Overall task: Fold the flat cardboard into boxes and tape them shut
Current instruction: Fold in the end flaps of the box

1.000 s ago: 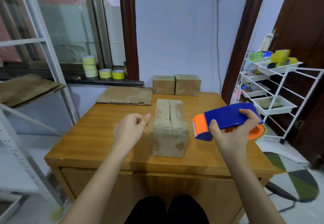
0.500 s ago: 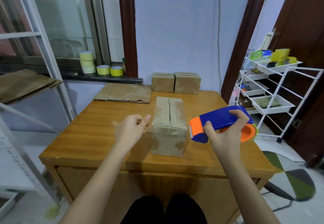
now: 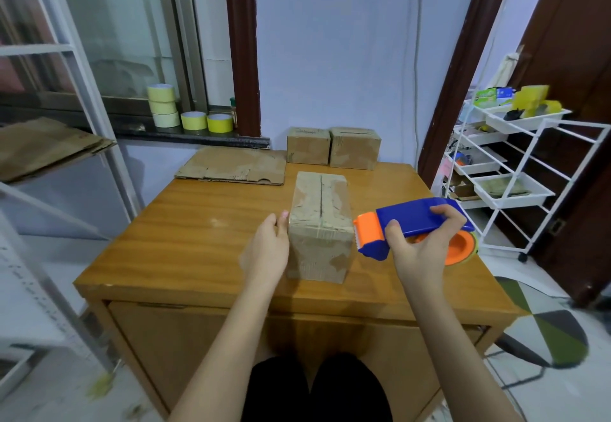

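Left hand flat against box side, fingers straight; right hand grips tape dispenser just beside box.

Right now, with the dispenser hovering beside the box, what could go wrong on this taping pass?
1. The left hand only touches the box at its side; the pull of the tape could slide it across the table.
2. The tape dispenser in the right hand has a toothed blade facing the box; left fingers could get nicked.
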